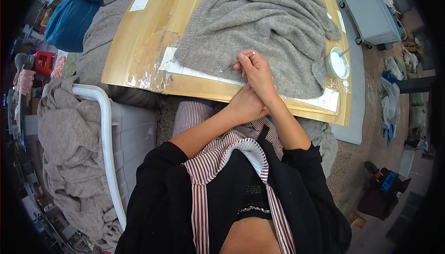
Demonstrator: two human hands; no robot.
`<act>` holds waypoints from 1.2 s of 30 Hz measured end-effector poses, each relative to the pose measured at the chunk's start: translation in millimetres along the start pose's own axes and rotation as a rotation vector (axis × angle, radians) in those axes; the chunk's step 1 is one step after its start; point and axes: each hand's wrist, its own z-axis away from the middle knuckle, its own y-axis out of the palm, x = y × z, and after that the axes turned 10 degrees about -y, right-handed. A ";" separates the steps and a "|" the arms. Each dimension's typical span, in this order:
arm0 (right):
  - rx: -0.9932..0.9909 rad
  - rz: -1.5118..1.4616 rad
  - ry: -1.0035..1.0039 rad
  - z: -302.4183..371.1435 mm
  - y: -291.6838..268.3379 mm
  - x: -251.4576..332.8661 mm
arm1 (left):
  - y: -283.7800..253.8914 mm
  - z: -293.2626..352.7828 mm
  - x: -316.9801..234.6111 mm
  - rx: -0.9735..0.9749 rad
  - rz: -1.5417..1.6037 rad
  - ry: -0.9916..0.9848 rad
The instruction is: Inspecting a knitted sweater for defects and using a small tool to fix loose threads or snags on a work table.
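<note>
My right hand (257, 72) pinches a slim tool (238, 61) with a tan handle end and a thin metal-looking shaft. The tool's small whitish tip is at the near edge of a grey knitted fabric piece (259, 27), beside a white paper strip (204, 74) on the wooden table (139, 54). Just below it, my left hand (248, 104) touches the right hand's wrist at the table's near edge. Most of its fingers are hidden by the right hand, so their closing cannot be made out.
A tub of white paste (339, 64) with a stick in it stands at the table's right. On the left, a white plastic bin (111, 129) overflows with grey knitwear (69, 156). A blue bag (74, 15) lies at upper left, and a wheeled grey cart (371, 13) stands at upper right.
</note>
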 end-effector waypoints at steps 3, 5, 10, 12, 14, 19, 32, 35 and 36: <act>-0.046 0.086 -0.127 -4.1 -3.4 4.0 | -3.0 0.2 -0.2 0.011 -0.022 0.027; -0.071 -0.035 -0.120 -5.4 -6.9 9.3 | -4.9 0.2 -0.3 0.028 -0.052 0.031; -0.071 -0.149 -0.054 -10.8 6.9 12.1 | -1.2 0.0 1.1 -0.011 -0.048 0.035; 0.024 -0.119 -0.053 -15.4 19.4 7.1 | 3.5 1.1 2.6 -0.042 0.045 -0.011; 0.066 -0.104 -0.056 -20.5 29.9 0.9 | 7.8 2.5 4.8 -0.059 0.013 -0.006; 0.099 -0.046 -0.044 -30.3 48.2 -8.0 | 11.3 3.8 7.0 -0.073 -0.062 0.033; -0.532 -0.078 -0.206 10.5 -105.1 60.8 | -51.4 -57.7 21.4 -0.049 0.013 0.052; -0.808 0.167 -0.370 29.1 -177.1 74.7 | -99.9 -153.2 87.7 -0.204 0.078 -0.051; -0.857 0.185 -0.417 31.6 -197.9 75.0 | -112.7 -186.6 115.0 -0.271 -0.026 -0.061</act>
